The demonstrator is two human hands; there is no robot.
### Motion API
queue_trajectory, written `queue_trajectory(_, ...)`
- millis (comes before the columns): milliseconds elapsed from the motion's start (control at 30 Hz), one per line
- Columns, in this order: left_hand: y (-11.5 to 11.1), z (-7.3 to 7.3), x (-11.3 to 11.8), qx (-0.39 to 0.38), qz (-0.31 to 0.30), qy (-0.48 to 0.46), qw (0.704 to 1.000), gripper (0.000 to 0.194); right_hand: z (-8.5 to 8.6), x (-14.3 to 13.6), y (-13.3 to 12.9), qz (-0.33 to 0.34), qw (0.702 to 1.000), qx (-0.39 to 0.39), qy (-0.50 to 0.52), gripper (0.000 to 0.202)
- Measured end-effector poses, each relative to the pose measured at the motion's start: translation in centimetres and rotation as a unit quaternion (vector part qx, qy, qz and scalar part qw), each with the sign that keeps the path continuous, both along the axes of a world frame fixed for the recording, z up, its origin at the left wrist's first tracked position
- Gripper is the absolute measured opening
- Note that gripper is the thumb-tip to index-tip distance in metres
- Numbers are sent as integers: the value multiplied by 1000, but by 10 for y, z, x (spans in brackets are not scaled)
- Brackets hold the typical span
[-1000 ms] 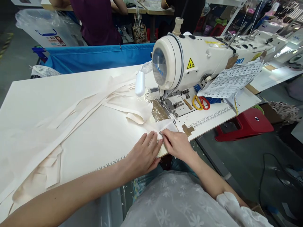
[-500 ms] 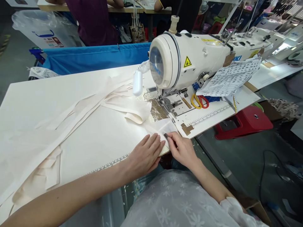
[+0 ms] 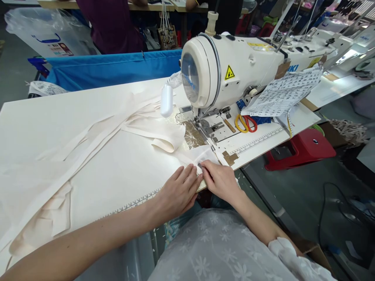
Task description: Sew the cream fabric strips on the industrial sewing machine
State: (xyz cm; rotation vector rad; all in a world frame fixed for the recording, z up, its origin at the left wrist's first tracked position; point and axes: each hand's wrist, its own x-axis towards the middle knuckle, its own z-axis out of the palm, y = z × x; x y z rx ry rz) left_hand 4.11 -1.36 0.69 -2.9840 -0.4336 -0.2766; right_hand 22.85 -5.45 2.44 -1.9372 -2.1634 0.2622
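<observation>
My left hand (image 3: 180, 192) lies flat on the cream fabric (image 3: 191, 155) at the table's front edge, fingers together and stretched out. Close beside its fingertips, my right hand (image 3: 222, 181) pinches a small dark grey flat tool (image 3: 199, 165) whose tip rests on the fabric. Most of that tool is hidden in the fingers, so its exact kind does not show. Past the hands stands a white sewing machine (image 3: 231, 74), its needle area just beyond the cloth. Long cream fabric strips (image 3: 96, 138) trail away to the left over the white table (image 3: 105, 181).
Scissors (image 3: 241, 124) with yellow and red handles lie right of the needle. A printed sheet (image 3: 283, 93) leans on the machine. Behind the table hangs a blue cloth (image 3: 111, 70); a red stool (image 3: 304, 150) stands at the right. Other people sit at the back.
My right hand has moved left with the dark tool, closer to my left fingertips, and its fingers are turned lower over the cloth. My left hand stays flat on the fabric. The view has shifted slightly.
</observation>
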Motion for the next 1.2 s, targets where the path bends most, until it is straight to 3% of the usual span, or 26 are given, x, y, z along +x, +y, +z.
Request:
queue_trajectory(167,-1,1,1,10,2,7,1000,48,2,8,-11,25,1000,3,-16,21)
queue_trajectory(367,-1,5,-1,10,13,2,1000,49,2,17,-30,-15,1000,7,10,21)
queue_trajectory(600,19,17,-7,1,74,22,997,46,8,-3,11,19,998,-17,-59,17)
queue_trajectory(833,14,6,-7,-11,64,29,997,56,1,-4,30,-1,1000,15,20,22)
queue_trajectory(1200,13,4,-8,-4,65,16,998,56,5,-13,51,53,998,-14,9,24)
